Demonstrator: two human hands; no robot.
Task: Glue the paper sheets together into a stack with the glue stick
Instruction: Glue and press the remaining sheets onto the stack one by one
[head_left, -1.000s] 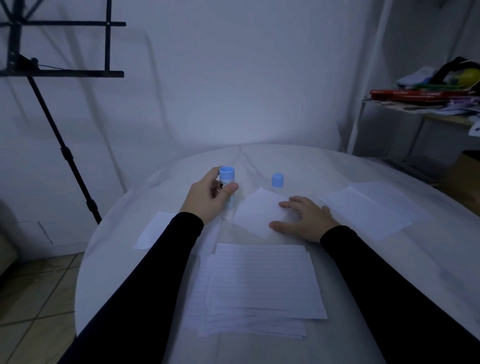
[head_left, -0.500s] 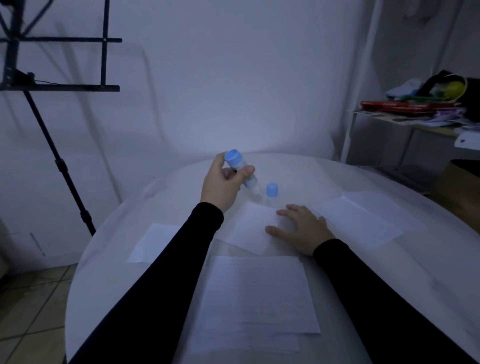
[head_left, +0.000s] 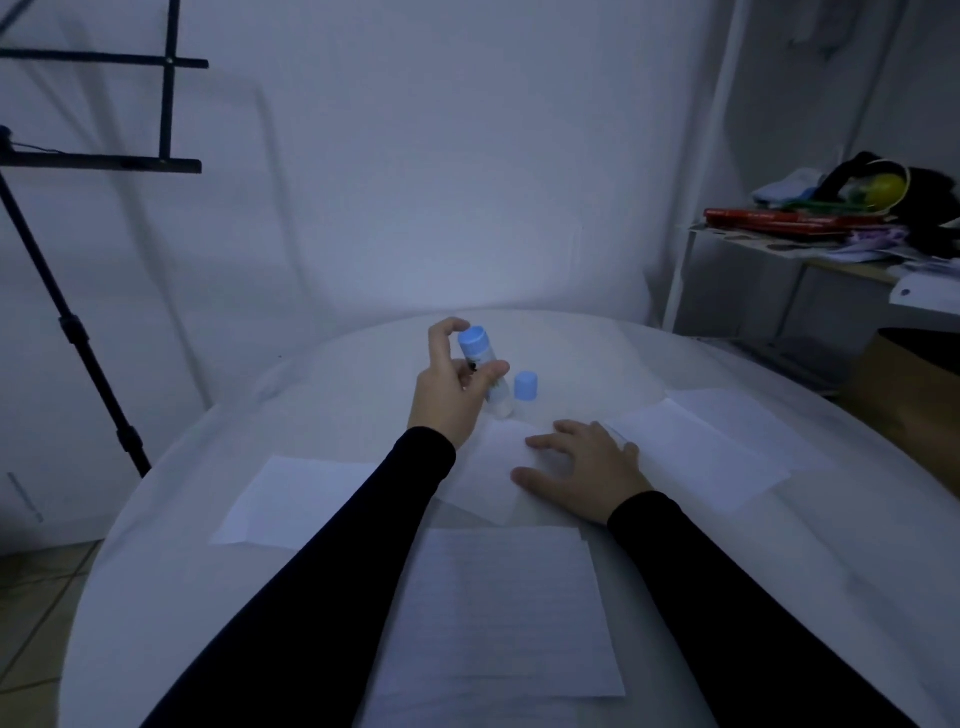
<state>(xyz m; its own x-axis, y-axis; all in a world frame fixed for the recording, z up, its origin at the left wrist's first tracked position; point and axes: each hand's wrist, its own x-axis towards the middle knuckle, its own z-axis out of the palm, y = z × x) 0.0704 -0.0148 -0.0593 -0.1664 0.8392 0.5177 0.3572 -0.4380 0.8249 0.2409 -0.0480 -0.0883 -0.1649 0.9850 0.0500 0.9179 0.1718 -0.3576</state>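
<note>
My left hand grips a glue stick with a blue end up and its open end tilted down toward a small white sheet. Its blue cap stands on the table just right of the stick. My right hand lies flat on that small sheet, fingers spread. A stack of lined paper sheets rests nearer to me. More white sheets lie at the left and right.
The round white table drops off at the left to a tiled floor. A black stand rises at the left. A cluttered shelf and a brown box are at the right.
My left hand lifted the glue stick off the table and tilted it, open end down toward the small sheet. The right hand stayed on the sheet. The head camera tilted up a little.
</note>
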